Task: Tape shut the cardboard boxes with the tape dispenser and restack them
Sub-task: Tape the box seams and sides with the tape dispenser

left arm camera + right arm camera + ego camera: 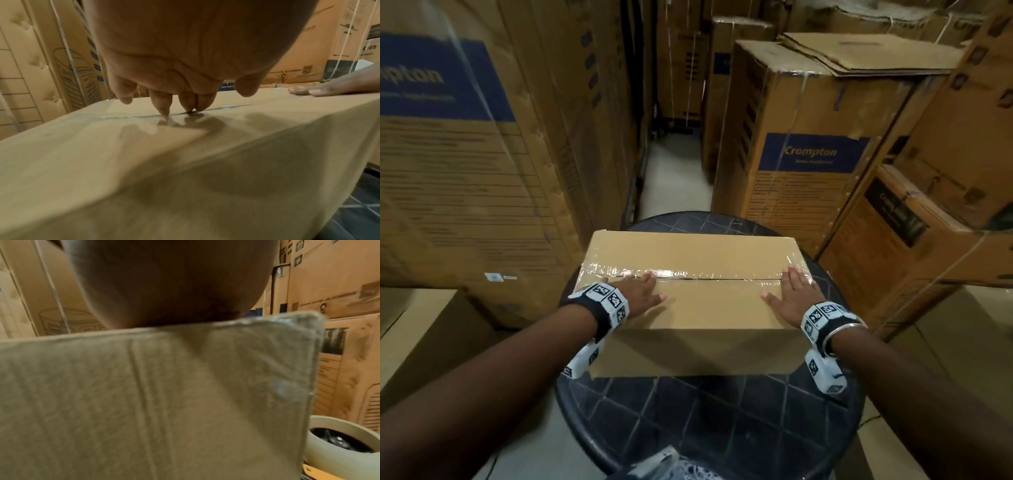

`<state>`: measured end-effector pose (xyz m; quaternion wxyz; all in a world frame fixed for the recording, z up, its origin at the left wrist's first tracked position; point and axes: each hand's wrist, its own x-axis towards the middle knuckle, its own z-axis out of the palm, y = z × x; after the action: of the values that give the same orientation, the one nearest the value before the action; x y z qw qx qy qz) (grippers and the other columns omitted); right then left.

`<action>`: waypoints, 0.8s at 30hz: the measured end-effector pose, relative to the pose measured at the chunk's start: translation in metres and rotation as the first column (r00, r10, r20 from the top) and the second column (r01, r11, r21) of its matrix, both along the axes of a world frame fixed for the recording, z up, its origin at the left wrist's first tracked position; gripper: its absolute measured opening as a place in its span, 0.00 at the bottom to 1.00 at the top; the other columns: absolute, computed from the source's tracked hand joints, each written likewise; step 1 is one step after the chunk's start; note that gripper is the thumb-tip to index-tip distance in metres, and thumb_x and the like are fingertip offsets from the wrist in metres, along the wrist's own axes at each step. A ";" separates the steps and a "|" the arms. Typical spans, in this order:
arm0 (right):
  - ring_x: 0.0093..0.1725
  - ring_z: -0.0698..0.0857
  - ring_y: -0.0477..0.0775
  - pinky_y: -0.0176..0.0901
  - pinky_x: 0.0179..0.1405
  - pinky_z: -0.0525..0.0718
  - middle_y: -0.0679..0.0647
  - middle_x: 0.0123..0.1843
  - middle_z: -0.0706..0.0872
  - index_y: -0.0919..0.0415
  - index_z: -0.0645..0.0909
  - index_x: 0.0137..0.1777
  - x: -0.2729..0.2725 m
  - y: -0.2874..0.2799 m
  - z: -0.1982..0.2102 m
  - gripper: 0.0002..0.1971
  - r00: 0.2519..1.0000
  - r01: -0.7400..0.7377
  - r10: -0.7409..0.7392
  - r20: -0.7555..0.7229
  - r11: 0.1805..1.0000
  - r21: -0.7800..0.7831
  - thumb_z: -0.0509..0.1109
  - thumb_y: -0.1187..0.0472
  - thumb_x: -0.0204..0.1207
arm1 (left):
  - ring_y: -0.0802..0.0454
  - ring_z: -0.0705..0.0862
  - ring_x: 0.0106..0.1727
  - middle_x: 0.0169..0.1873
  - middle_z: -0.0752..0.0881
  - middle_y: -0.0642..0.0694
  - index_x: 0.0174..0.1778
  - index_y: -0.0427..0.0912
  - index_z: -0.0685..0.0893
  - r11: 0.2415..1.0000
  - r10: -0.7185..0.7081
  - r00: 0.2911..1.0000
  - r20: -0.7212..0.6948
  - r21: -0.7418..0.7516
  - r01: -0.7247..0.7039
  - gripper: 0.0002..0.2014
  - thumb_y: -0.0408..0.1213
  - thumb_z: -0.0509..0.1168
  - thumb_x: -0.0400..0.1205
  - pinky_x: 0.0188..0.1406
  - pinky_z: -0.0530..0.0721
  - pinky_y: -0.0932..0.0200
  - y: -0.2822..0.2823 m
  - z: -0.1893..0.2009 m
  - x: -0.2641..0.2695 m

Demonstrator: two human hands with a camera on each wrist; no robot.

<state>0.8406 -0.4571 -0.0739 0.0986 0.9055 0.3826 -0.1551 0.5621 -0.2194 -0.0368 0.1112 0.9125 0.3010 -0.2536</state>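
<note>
Round dark table point(709, 421) with a grid pattern, bottom centre of the head view, in a narrow aisle of pale floor point(674, 171). Tall printed cartons point(804, 137) stacked left, right and top of frame. Box point(688, 308) sits mid-table, flaps closed, clear tape point(681, 272) wrinkled along the top seam. Left hand point(643, 291) flat on the lid at the seam's left part, fingers straight, fingertips point(164, 112) on the tape. Right hand point(792, 291) flat and spread at the right end. Tape roll point(339, 456) shows lower right of the right wrist view, cut off; dispenser body hard to make out. Right wrist view blurred, fingers hidden behind the box edge.
</note>
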 end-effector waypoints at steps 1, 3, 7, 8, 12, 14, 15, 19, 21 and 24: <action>0.93 0.41 0.60 0.60 0.90 0.45 0.61 0.93 0.35 0.64 0.37 0.92 -0.005 0.005 0.001 0.47 1.000 0.023 -0.023 0.011 1.000 -0.015 0.41 0.29 0.87 | 0.43 0.49 0.87 0.87 0.45 0.55 0.87 0.51 0.45 1.000 -0.022 1.000 0.009 -0.003 0.022 0.35 0.64 0.41 0.87 0.79 0.52 0.24 0.002 -0.002 -0.004; 0.93 0.42 0.62 0.59 0.91 0.47 0.64 0.93 0.37 0.67 0.38 0.91 -0.018 0.017 0.000 0.46 0.997 0.073 -0.072 0.018 0.997 -0.025 0.41 0.31 0.88 | 0.43 0.49 0.87 0.87 0.45 0.56 0.87 0.52 0.44 0.999 -0.050 0.999 0.019 0.002 0.050 0.36 0.65 0.40 0.86 0.79 0.55 0.25 0.004 -0.006 -0.009; 0.92 0.42 0.65 0.61 0.91 0.49 0.66 0.92 0.36 0.68 0.38 0.91 -0.056 0.043 -0.005 0.45 0.992 0.125 -0.125 -0.015 0.992 0.008 0.42 0.33 0.90 | 0.38 0.48 0.87 0.87 0.44 0.54 0.87 0.51 0.43 0.997 -0.077 0.996 0.044 0.002 0.077 0.40 0.71 0.37 0.83 0.81 0.56 0.28 0.007 -0.013 -0.008; 0.92 0.42 0.65 0.61 0.91 0.49 0.66 0.92 0.36 0.68 0.38 0.91 -0.068 0.049 -0.006 0.44 0.992 0.121 -0.121 -0.027 0.993 0.009 0.43 0.33 0.90 | 0.37 0.48 0.86 0.87 0.44 0.54 0.87 0.51 0.43 0.997 -0.081 0.995 0.051 -0.003 0.081 0.42 0.72 0.36 0.82 0.81 0.55 0.29 0.008 -0.014 -0.008; 0.92 0.42 0.64 0.61 0.90 0.48 0.65 0.93 0.37 0.67 0.38 0.91 -0.105 0.075 -0.007 0.44 0.993 0.104 -0.102 -0.060 0.994 0.019 0.44 0.33 0.90 | 0.37 0.47 0.86 0.86 0.44 0.53 0.88 0.50 0.43 0.995 -0.096 0.992 0.086 -0.029 0.099 0.43 0.73 0.39 0.81 0.83 0.53 0.33 0.010 -0.013 -0.012; 0.93 0.41 0.63 0.61 0.90 0.48 0.64 0.93 0.36 0.67 0.38 0.91 -0.111 0.078 -0.008 0.45 0.991 0.121 -0.119 -0.066 0.992 0.027 0.43 0.32 0.89 | 0.38 0.49 0.87 0.87 0.45 0.52 0.88 0.48 0.44 0.991 -0.114 0.988 0.108 -0.052 0.120 0.42 0.70 0.42 0.83 0.83 0.55 0.35 0.014 -0.010 -0.015; 0.93 0.41 0.63 0.61 0.90 0.48 0.64 0.93 0.36 0.67 0.38 0.91 -0.112 0.078 -0.008 0.46 0.991 0.124 -0.122 -0.063 0.992 0.032 0.43 0.31 0.89 | 0.39 0.51 0.86 0.87 0.48 0.51 0.88 0.47 0.46 0.990 -0.121 0.984 0.128 -0.054 0.129 0.41 0.68 0.45 0.84 0.83 0.57 0.36 0.016 -0.009 -0.017; 0.93 0.42 0.62 0.62 0.90 0.48 0.61 0.93 0.37 0.60 0.37 0.93 -0.114 0.075 -0.006 0.44 0.990 0.132 -0.128 -0.058 0.988 0.076 0.45 0.31 0.88 | 0.44 0.54 0.86 0.87 0.53 0.51 0.87 0.47 0.51 0.997 -0.072 0.979 0.188 0.017 0.070 0.39 0.65 0.52 0.85 0.82 0.58 0.34 0.035 -0.009 -0.040; 0.93 0.42 0.61 0.63 0.89 0.48 0.58 0.93 0.36 0.58 0.37 0.93 -0.118 0.079 -0.006 0.43 0.989 0.145 -0.142 -0.051 0.987 0.072 0.44 0.31 0.88 | 0.46 0.49 0.87 0.87 0.48 0.52 0.87 0.48 0.50 0.998 -0.067 0.981 0.180 0.034 0.061 0.38 0.64 0.50 0.86 0.81 0.53 0.31 0.048 -0.012 -0.058; 0.93 0.42 0.61 0.63 0.89 0.48 0.58 0.93 0.36 0.61 0.38 0.92 -0.126 0.091 -0.008 0.45 0.983 0.182 -0.181 -0.032 0.981 0.059 0.44 0.30 0.88 | 0.48 0.42 0.87 0.87 0.41 0.53 0.88 0.50 0.45 0.995 -0.094 0.973 0.213 -0.004 0.097 0.36 0.62 0.45 0.87 0.81 0.49 0.30 0.059 -0.020 -0.081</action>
<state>0.7143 -0.3663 -0.0818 0.0511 0.9371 0.3043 -0.1635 0.4808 -0.1608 -0.0564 0.1367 0.9470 0.2413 -0.1619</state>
